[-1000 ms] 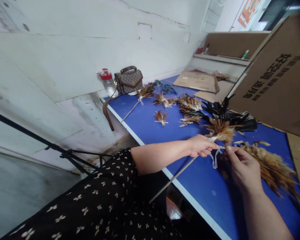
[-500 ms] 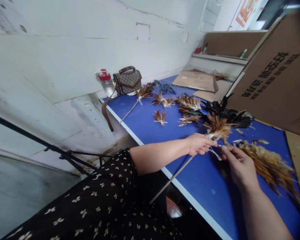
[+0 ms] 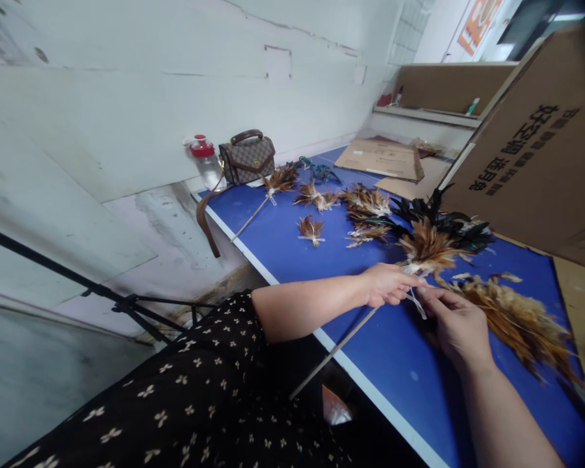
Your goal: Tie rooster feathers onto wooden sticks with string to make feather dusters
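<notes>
My left hand (image 3: 387, 284) is wrapped round the thin stick (image 3: 338, 348) of a feather duster, just under its tuft of brown feathers (image 3: 429, 246). The stick slants down past the table's edge. A narrow white strip (image 3: 419, 307) dangles from the bound base of the tuft. My right hand (image 3: 458, 322) is closed in a pinch close to the left fingertips, beside that strip. Whatever lies between its fingertips is too small to make out. Black feathers (image 3: 455, 224) lie behind the tuft, and a pile of golden-brown feathers (image 3: 521, 318) lies right of my right hand.
On the blue table (image 3: 273, 234) lie several small feather bunches (image 3: 312, 229) and another feather duster (image 3: 279, 181). A handbag (image 3: 247, 159) and a red-capped bottle (image 3: 206, 162) stand by the wall. Cardboard (image 3: 531, 149) rises at the right; a black tripod (image 3: 127, 302) stands left.
My right hand has moved a little left, bringing its fingertips up to my left hand and the white strip. The left hand keeps its hold on the stick.
</notes>
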`<state>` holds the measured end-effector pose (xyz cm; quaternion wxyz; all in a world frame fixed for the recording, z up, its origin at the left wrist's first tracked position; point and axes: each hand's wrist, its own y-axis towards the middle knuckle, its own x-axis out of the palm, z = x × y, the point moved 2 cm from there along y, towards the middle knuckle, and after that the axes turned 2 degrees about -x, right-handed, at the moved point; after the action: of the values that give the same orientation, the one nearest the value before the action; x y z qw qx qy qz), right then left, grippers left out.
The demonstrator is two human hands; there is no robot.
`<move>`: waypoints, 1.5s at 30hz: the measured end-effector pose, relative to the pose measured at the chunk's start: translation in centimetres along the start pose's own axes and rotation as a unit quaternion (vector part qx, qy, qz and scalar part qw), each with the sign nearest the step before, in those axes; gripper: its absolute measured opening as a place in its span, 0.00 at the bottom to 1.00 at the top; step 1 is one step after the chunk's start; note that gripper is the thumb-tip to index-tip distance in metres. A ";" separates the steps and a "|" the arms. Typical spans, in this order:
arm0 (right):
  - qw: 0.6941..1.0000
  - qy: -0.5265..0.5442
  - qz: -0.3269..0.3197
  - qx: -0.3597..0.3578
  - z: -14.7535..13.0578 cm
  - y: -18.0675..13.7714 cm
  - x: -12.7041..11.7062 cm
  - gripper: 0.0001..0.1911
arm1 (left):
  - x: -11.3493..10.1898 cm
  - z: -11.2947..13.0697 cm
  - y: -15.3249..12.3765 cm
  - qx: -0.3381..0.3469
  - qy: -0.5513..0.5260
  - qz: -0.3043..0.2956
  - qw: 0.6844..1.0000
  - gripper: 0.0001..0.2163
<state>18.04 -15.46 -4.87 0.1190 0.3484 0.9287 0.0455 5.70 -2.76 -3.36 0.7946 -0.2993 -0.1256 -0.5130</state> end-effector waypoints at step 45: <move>0.908 -0.216 0.020 -0.358 -1.9 -0.6 1.0 0.09 | 0.4 -0.7 0.3 -0.008 0.065 0.049 0.997 0.24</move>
<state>16.46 -15.30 -3.31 0.4327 0.3019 0.7945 0.3006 6.07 -3.40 -3.85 0.8229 -0.2771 -0.0548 -0.4931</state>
